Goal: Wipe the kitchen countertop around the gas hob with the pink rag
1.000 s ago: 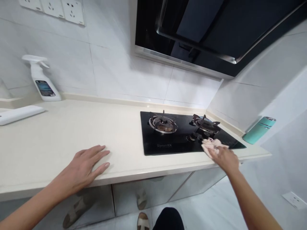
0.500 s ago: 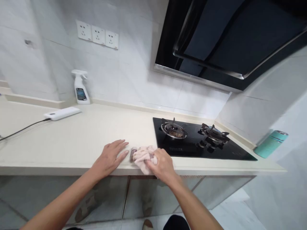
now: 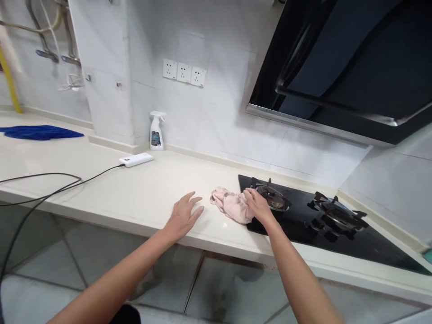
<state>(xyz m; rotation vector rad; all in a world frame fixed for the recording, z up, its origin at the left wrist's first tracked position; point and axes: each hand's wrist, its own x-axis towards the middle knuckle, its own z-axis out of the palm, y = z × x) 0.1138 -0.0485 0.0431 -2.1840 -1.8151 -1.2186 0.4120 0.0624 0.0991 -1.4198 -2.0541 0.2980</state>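
My right hand (image 3: 257, 205) grips a crumpled pale pink cloth (image 3: 230, 204) and presses it on the cream countertop (image 3: 141, 191), right at the left edge of the black gas hob (image 3: 337, 236). My left hand (image 3: 184, 216) lies flat on the countertop with its fingers spread, a short way left of the cloth and holding nothing. The hob has two burners (image 3: 274, 198), both to the right of my right hand.
A white spray bottle (image 3: 156, 131) stands against the tiled wall. A white power bank (image 3: 136, 159) with a black cable (image 3: 50, 184) lies on the counter. A blue cloth (image 3: 37, 132) lies far left. A black range hood (image 3: 351, 67) hangs above the hob.
My right hand slid the pink cloth from the hob's right side leftward onto the counter beside my left hand, then up to the hob's left edge. The view has pulled back and swung left.
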